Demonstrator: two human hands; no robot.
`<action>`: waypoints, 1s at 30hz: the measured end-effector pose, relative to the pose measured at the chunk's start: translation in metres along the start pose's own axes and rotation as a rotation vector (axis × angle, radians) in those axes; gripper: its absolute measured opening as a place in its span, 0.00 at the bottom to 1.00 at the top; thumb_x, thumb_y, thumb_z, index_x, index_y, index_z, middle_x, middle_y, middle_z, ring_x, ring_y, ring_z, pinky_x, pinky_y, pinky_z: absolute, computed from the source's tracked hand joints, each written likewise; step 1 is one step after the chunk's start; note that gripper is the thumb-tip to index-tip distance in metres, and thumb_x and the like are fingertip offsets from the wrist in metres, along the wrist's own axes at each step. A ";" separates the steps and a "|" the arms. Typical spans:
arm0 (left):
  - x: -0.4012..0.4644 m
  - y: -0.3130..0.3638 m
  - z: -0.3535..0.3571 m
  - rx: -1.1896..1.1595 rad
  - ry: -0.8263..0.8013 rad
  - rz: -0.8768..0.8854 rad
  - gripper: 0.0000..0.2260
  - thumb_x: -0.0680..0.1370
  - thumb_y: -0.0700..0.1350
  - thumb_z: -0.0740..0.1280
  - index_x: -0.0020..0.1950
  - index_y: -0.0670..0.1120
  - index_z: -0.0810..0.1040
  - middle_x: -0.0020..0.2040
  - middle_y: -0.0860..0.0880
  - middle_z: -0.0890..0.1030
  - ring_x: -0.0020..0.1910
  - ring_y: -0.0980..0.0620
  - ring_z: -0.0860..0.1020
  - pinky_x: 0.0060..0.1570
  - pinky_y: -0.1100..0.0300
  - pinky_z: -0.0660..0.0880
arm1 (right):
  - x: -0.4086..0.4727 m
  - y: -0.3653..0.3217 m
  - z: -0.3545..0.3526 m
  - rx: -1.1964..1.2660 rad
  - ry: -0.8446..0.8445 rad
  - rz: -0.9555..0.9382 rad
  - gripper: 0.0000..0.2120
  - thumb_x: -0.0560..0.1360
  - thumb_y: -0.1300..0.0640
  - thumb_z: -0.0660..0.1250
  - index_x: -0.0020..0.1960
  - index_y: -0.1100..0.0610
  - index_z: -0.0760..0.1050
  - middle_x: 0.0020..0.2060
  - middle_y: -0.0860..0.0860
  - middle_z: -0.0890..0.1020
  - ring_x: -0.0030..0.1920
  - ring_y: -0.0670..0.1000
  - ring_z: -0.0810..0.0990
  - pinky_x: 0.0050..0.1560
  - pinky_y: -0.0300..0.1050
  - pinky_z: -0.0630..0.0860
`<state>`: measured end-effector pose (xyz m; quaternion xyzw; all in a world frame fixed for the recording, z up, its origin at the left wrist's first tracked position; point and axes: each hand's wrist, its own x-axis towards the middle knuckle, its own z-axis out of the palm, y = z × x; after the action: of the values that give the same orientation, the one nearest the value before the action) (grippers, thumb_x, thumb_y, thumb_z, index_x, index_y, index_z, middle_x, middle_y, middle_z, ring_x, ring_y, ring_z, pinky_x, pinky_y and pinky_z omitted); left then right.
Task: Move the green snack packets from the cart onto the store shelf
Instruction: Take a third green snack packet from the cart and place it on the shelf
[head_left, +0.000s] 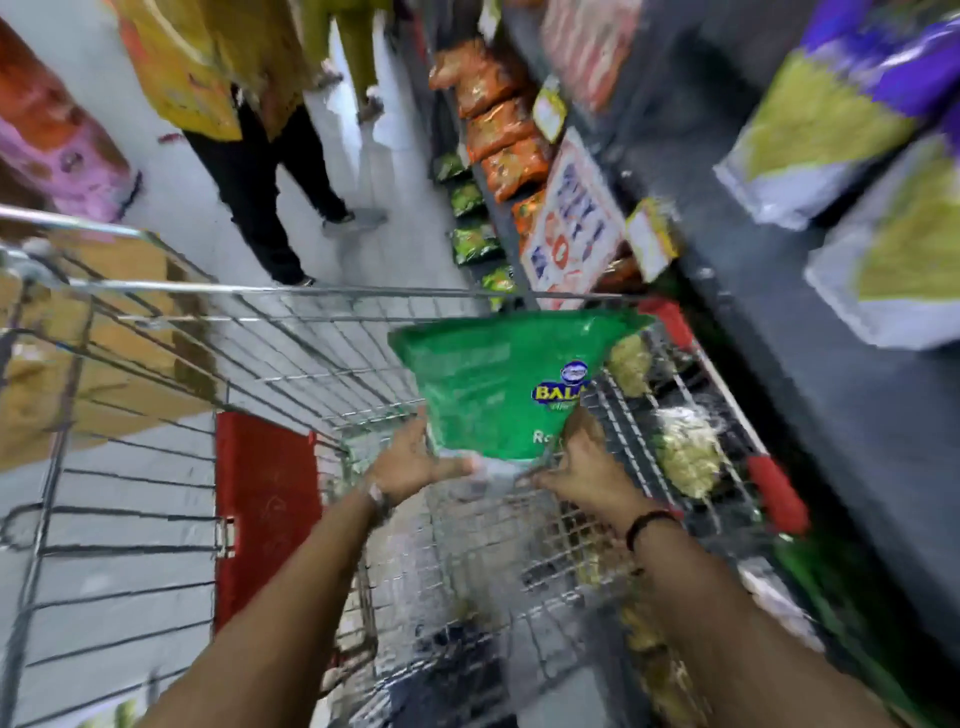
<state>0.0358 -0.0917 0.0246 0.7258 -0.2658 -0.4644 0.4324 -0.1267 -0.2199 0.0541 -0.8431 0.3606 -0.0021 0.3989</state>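
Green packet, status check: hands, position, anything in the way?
Left hand and right hand both gripping green snack packet. Packet lifted above the cart, not yet shelved. Path to the shelf unobstructed.

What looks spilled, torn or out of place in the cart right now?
Nothing stands out. Both hands, left and right, hold the green packet intact above the cart. Motion blur hides fine damage.

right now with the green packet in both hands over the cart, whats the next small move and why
Probably swing the green packet rightward toward the shelf. Both the left hand and right hand grip its lower edge, it is already lifted above the cart, and the shelf stands on that side.
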 end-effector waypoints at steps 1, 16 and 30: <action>-0.010 0.024 0.008 0.016 -0.040 0.064 0.53 0.51 0.65 0.74 0.69 0.45 0.59 0.71 0.47 0.63 0.69 0.47 0.63 0.70 0.46 0.61 | -0.023 -0.001 -0.016 0.046 0.076 -0.012 0.42 0.62 0.57 0.77 0.68 0.63 0.57 0.64 0.58 0.67 0.66 0.58 0.65 0.64 0.37 0.63; -0.208 0.198 0.328 0.293 -0.975 0.609 0.26 0.52 0.59 0.78 0.44 0.56 0.73 0.36 0.62 0.82 0.40 0.63 0.76 0.41 0.73 0.74 | -0.461 0.060 -0.118 0.366 1.024 0.215 0.49 0.57 0.37 0.72 0.69 0.48 0.49 0.63 0.35 0.65 0.62 0.30 0.66 0.62 0.25 0.63; -0.321 0.179 0.541 0.333 -1.264 0.791 0.38 0.62 0.35 0.75 0.66 0.43 0.58 0.59 0.49 0.68 0.62 0.53 0.66 0.58 0.68 0.63 | -0.634 0.156 -0.133 0.383 1.357 0.522 0.40 0.63 0.63 0.76 0.66 0.52 0.55 0.57 0.41 0.71 0.63 0.47 0.71 0.68 0.43 0.66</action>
<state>-0.5877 -0.1316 0.2183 0.2286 -0.7694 -0.5556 0.2170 -0.7294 0.0115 0.2204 -0.4598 0.7087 -0.4893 0.2164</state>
